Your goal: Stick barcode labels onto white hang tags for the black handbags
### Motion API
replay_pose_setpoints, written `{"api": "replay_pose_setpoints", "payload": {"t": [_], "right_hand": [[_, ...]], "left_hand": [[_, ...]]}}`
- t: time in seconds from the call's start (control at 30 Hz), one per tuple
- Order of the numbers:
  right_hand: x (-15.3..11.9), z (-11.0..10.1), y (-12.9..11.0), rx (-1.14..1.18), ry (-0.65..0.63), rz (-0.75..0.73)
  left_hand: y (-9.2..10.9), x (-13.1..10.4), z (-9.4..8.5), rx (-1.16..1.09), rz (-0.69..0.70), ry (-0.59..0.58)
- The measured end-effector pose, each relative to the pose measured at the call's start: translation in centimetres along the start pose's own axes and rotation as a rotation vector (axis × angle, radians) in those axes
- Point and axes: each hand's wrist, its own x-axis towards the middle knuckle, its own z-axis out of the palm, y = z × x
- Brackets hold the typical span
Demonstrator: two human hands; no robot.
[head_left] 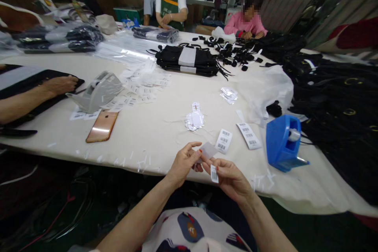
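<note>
Above the table's near edge, my left hand pinches a small pale tag between thumb and fingers. Close against it, my right hand has its thumb and fingers closed on a small white barcode sticker. Just beyond my hands lie a barcode label sheet and a longer label strip. A small pile of white tags with thin strings sits farther forward, and another small stack of shiny white tags lies beyond it.
A blue tape dispenser stands at the right, beside black garments. To the left are a phone, a grey dispenser and a person's hand. Black bundles lie ahead; several people are across the table.
</note>
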Motion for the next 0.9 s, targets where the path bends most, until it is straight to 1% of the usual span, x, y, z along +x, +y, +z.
{"api": "replay_pose_setpoints", "payload": {"t": [0.1, 0.17, 0.27, 0.33, 0.4, 0.53, 0.63, 0.7, 0.8, 0.9], "right_hand": [[-0.3, 0.1, 0.1, -0.025, 0.012, 0.034], [-0.5, -0.2, 0.0, -0.060, 0.063, 0.035], [-0.8, -1.1, -0.5, -0.084, 0.164, -0.041], [-0.8, -1.7, -0.8, -0.061, 0.195, -0.091], [-0.5, -2.2, -0.8, -0.040, 0.193, -0.093], [0.2, -2.9, 0.1, 0.012, 0.199, -0.059], [0.7, -3.4, 1.2, 0.088, 0.256, -0.090], [1.1, -3.7, 1.9, 0.142, 0.308, -0.120], [1.6, -4.0, 2.7, 0.225, 0.380, -0.160], [2.0, -4.2, 3.2, 0.287, 0.426, -0.170]], "left_hand": [[-0.1, 0.2, -0.2, 0.062, -0.014, -0.031], [0.0, 0.3, -0.4, 0.123, -0.016, -0.033], [0.3, 0.3, -0.8, 0.221, -0.026, -0.021], [0.4, 0.3, -1.0, 0.271, -0.042, -0.060], [0.5, 0.4, -1.2, 0.302, -0.065, -0.107], [0.4, 0.9, -2.1, 0.353, -0.162, -0.173], [0.3, 1.6, -3.3, 0.424, -0.227, -0.214], [0.0, 2.1, -4.1, 0.481, -0.257, -0.214], [-0.4, 2.8, -4.7, 0.594, -0.288, -0.179], [-0.6, 3.4, -4.8, 0.805, -0.297, -0.137]]}}
